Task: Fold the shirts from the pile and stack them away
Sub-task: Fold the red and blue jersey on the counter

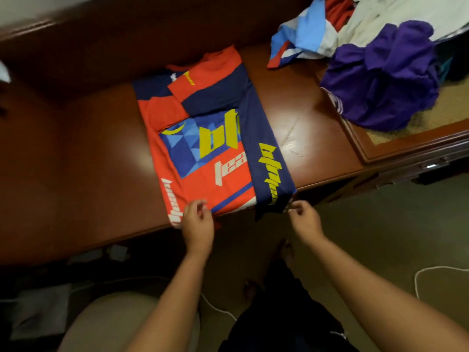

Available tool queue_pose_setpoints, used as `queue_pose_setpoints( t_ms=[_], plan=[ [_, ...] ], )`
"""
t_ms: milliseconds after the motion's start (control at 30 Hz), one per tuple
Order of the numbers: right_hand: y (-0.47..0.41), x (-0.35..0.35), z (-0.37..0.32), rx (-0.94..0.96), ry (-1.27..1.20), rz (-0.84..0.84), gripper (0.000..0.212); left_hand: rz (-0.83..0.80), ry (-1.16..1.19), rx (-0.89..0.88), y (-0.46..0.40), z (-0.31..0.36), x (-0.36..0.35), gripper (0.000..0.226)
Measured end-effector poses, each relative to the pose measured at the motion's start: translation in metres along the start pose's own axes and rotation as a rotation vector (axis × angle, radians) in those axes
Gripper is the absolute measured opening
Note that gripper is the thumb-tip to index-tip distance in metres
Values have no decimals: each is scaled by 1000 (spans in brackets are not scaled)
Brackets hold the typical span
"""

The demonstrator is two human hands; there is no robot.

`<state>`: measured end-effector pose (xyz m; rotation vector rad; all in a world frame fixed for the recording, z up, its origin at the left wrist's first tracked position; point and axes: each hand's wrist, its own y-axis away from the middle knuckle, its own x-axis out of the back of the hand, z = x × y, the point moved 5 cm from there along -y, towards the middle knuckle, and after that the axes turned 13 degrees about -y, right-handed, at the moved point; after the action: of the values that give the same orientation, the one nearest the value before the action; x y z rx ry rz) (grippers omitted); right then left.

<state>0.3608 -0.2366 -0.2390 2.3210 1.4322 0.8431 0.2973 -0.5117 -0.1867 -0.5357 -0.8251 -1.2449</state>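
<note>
A red and navy jersey (203, 138) with yellow and white lettering lies flat on the brown wooden table (88, 161), both sides folded inward, its hem at the near edge. My left hand (198, 219) pinches the hem at the jersey's near left corner. At the near right corner my right hand (302, 217) pinches the navy folded side panel, which hangs slightly over the table edge.
A pile of unfolded clothes sits at the back right: a purple garment (385, 77), a light blue and red one (302, 39) and white cloth (396, 13). A drawer unit (418, 158) adjoins the table on the right. A white cable (421, 275) lies on the floor.
</note>
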Motion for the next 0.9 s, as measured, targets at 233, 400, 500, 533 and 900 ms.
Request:
queue_pose_setpoints(
  t_ms=[233,400,500,533,900],
  plan=[
    [-15,-14,-3,-259,-305,-103,34,-186,408,692,32,-106,-1,54],
    [-11,-19,-6,-171,-265,-118,33,-257,338,636,12,-116,2,50],
    [-7,-19,-4,-138,-196,-148,29,-248,234,581,13,-119,5,7],
    [-5,-19,-4,-126,-183,-158,28,-244,209,572,15,-120,5,6],
    [-2,-10,18,-179,-58,-229,29,-435,401,686,18,-123,-15,52]
  ],
)
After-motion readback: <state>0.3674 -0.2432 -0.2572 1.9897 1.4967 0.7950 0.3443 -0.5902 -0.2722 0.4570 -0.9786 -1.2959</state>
